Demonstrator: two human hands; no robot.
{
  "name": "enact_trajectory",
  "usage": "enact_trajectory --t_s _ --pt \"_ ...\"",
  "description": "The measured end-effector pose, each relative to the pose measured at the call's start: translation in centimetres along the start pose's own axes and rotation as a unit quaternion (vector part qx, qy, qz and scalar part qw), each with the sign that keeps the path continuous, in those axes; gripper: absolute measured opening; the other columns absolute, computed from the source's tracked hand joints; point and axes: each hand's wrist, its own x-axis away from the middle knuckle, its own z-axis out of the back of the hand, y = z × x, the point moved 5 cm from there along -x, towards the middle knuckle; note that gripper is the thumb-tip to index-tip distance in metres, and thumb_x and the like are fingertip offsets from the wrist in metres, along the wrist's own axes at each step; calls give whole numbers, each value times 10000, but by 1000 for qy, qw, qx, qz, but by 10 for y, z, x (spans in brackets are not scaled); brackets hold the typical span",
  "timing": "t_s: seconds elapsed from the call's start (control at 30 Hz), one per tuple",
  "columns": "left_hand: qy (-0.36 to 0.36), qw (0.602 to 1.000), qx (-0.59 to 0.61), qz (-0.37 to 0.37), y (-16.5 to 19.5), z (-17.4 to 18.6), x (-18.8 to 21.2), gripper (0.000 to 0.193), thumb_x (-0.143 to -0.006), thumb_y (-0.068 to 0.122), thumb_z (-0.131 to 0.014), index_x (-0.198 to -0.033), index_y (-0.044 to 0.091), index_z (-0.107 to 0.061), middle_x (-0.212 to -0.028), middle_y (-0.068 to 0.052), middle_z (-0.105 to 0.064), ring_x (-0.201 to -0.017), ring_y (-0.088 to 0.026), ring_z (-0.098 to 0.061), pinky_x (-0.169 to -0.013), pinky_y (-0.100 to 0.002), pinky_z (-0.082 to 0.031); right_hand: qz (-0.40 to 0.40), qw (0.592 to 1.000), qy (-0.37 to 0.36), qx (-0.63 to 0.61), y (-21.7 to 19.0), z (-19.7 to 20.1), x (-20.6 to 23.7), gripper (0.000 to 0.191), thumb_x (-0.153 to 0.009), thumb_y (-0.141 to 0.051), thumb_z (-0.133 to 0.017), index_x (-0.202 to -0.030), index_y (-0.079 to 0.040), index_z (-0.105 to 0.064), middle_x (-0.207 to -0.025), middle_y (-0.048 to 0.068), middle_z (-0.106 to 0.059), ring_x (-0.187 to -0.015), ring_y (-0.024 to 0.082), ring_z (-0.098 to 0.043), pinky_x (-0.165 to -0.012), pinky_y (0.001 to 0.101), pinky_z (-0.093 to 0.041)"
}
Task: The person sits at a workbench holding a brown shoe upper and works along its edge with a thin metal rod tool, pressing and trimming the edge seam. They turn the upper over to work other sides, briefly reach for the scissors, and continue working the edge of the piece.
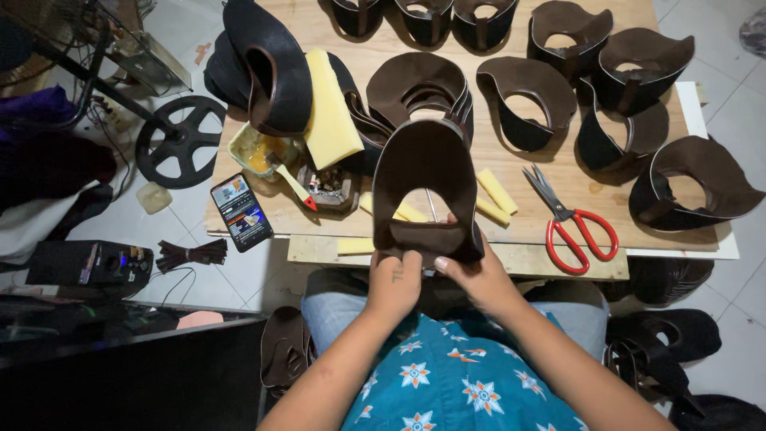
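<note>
Your left hand (pixel 392 281) and right hand (pixel 476 279) pinch the brown visor (pixel 423 172) by its band, scissors (pixel 570 219) just right, fingers closed to steady it.

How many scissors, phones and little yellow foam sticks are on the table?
Scissors: 1
Phone: 1
Little yellow foam sticks: 5, counting the one partly hidden behind the brown piece that both hands hold
Total: 7

Phone (pixel 241 212) flat on wooden table's (pixel 550 259) left front corner, rectangular screen lit, colourful.
</note>
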Motion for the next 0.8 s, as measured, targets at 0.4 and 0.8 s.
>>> enact_trajectory --t_s 0.4,0.8 --pt "-32 959 249 133 -40 5 8 216 -938 58 -521 -1025 -56 -683 -880 -109 -753 -713 -173 -734 -653 -311 -633 39 997 14 68 5 13 2 696 -829 32 -649 -1472 -62 -401 -1309 109 -592 -1197 182 -584 -1007 309 -478" --pt "-42 930 311 190 -29 8 -3 378 -899 4 -484 -1265 -65 -547 -1045 -157 -734 -774 -228 -748 -641 -317 -629 272 889 24 367 -66 -6 23 389 -831 -99 -762 -1197 -103 -630 -1220 156 -653 -987 299 -717 -799 341 -577"
